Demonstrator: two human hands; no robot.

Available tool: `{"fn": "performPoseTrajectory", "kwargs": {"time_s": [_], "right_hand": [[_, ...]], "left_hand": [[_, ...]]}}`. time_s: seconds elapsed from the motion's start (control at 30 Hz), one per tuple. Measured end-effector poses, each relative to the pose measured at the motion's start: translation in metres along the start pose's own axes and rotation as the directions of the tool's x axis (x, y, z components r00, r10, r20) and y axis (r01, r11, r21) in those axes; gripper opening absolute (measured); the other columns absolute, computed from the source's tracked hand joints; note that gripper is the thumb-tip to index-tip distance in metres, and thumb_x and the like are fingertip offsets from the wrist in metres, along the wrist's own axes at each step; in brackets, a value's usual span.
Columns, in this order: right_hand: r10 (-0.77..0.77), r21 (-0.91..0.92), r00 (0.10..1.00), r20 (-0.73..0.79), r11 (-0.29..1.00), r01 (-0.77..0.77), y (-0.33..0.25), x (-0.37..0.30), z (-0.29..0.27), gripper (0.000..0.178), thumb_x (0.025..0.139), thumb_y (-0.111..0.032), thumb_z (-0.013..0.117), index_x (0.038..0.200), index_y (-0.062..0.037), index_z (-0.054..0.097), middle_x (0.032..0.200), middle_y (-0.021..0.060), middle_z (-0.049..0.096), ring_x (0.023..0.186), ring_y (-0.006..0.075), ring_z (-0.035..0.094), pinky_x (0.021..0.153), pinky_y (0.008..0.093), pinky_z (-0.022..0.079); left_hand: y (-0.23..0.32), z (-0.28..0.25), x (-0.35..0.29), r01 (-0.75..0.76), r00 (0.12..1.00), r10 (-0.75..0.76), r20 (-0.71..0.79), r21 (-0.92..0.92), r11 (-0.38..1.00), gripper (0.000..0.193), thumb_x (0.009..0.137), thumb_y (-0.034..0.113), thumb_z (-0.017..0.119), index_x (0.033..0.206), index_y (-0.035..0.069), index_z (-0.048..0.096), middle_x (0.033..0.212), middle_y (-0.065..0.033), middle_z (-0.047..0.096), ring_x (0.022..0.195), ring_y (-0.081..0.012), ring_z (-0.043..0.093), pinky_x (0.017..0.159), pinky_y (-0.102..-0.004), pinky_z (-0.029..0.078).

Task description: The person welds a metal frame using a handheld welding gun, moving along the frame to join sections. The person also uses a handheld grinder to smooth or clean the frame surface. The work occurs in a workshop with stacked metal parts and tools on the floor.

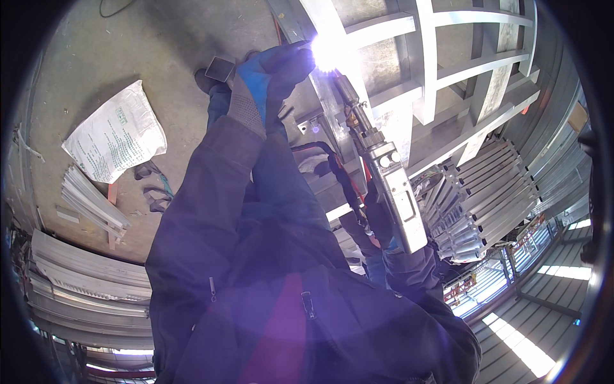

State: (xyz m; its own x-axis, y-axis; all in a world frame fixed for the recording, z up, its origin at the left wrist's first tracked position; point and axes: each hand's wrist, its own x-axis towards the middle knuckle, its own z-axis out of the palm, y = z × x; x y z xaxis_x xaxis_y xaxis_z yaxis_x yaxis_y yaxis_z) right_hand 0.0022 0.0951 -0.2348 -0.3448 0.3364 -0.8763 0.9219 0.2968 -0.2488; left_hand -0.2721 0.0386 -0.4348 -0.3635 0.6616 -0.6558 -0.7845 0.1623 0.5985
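My right hand (378, 214) is closed round the body of a silver welding gun (400, 198), which partly hides its fingers. The gun's narrow nozzle points up and to the left, at a white metal frame (425, 70). A glaring white-violet light (327, 54) burns at the tip and washes out the metal around it. My left hand (272, 80), in a blue and grey glove, reaches right up beside the glare. Its fingers are bent together, and whatever lies between them is lost in the brightness.
A dark square tube end (220, 69) stands left of my glove. A white printed sack (118, 134) lies on the concrete floor (173, 38), with pale strips (96, 201) below it. Stacked long profiles (89, 269) fill the lower left. Bundled metal tubes (489, 198) lie at right. A cable (342, 169) hangs beside the gun.
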Motion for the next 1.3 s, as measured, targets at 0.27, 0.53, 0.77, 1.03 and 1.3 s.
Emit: {"fn": "performPoseTrajectory", "kwargs": {"time_s": [0.27, 0.53, 0.77, 1.03, 1.3], "right_hand": [[-0.176, -0.015, 0.960, -0.219, 0.984, 0.177, 0.021, 0.000, 0.011, 0.046, 0.103, -0.028, 0.053, 0.143, -0.0051, 0.049, 0.136, 0.0197, 0.054, 0.122, 0.0386, 0.056, 0.101, 0.0522, 0.046], [0.079, 0.090, 0.971, -0.225, 0.994, -0.060, 0.088, -0.030, 0.053, 0.050, 0.107, -0.033, 0.050, 0.147, -0.0035, 0.045, 0.141, 0.0224, 0.053, 0.125, 0.0381, 0.057, 0.107, 0.0510, 0.046], [-0.059, -0.278, 0.808, -0.586, 0.952, -0.132, 0.066, -0.036, 0.076, 0.045, 0.108, -0.033, 0.048, 0.144, -0.0061, 0.051, 0.135, 0.0235, 0.058, 0.123, 0.0431, 0.057, 0.103, 0.0517, 0.047], [-0.159, -0.173, 0.666, -0.729, 0.984, 0.046, 0.008, -0.023, 0.060, 0.029, 0.094, -0.024, 0.064, 0.115, -0.0031, 0.066, 0.100, 0.0200, 0.067, 0.085, 0.0358, 0.068, 0.071, 0.0446, 0.054], [-0.106, 0.046, 0.852, -0.513, 0.988, 0.150, 0.016, -0.029, 0.040, 0.018, 0.090, -0.020, 0.065, 0.104, -0.0100, 0.072, 0.080, 0.0155, 0.067, 0.072, 0.0374, 0.067, 0.064, 0.0481, 0.052]], "left_hand": [[0.008, 0.002, -0.003, 0.022, 1.000, -0.023, 0.016, 0.019, 1.000, 0.034, 0.095, 0.016, 0.074, 0.125, -0.001, 0.070, 0.112, -0.0066, 0.074, 0.101, -0.0129, 0.067, 0.091, -0.0267, 0.053], [0.018, 0.006, -0.006, 0.038, 0.999, -0.038, -0.005, 0.177, 0.983, 0.032, 0.095, 0.019, 0.072, 0.119, -0.001, 0.073, 0.105, -0.0038, 0.074, 0.095, -0.0111, 0.065, 0.084, -0.0261, 0.051], [0.025, 0.009, -0.005, 0.097, 0.995, -0.093, -0.032, 0.174, 0.980, 0.036, 0.094, 0.022, 0.074, 0.120, -0.002, 0.071, 0.101, -0.0036, 0.071, 0.092, -0.0111, 0.064, 0.080, -0.0249, 0.050], [0.014, 0.003, -0.006, 0.083, 0.997, -0.079, -0.026, 0.223, 0.971, 0.036, 0.100, 0.024, 0.068, 0.123, -0.004, 0.069, 0.105, -0.0058, 0.071, 0.095, -0.0110, 0.064, 0.084, -0.0255, 0.050], [-0.002, -0.016, -0.001, 0.053, 0.998, -0.050, 0.048, -0.083, 0.995, 0.046, 0.108, 0.031, 0.055, 0.134, -0.006, 0.060, 0.123, -0.0167, 0.069, 0.112, -0.0244, 0.068, 0.101, -0.0334, 0.052]]}}
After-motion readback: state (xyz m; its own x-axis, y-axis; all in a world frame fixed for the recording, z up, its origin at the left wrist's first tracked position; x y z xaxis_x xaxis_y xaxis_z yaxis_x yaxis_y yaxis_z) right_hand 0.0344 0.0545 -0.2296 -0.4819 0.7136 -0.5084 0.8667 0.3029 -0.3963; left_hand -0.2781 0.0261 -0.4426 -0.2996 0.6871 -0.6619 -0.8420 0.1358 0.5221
